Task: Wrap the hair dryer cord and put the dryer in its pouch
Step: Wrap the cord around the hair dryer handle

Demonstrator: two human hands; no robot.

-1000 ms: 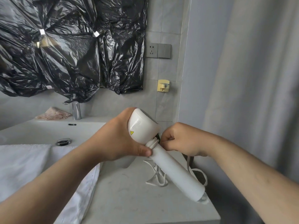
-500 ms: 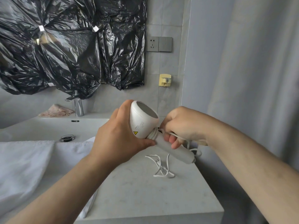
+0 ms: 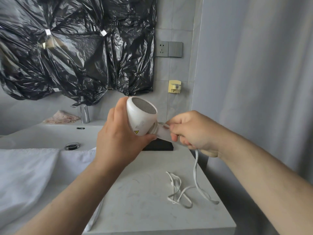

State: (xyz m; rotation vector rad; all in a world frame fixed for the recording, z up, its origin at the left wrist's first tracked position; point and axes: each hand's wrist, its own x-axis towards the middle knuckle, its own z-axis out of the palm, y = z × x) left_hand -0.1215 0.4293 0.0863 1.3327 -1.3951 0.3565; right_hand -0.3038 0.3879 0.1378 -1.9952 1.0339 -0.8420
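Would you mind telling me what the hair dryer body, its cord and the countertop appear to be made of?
Hair dryer: likely smooth white plastic, with a soft sheen and moulded curves; its round end shows a fine grey mesh.
Cord: seemingly flexible white rubber or plastic sheathing, lying in loose loops.
Countertop: pale marble-look stone or composite, with faint grey veins and a matte finish; which one is unclear.

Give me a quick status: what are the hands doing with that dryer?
Left hand grips hair dryer head. Right hand closed on handle and cord. Most cord loose on counter. Nothing blocking.
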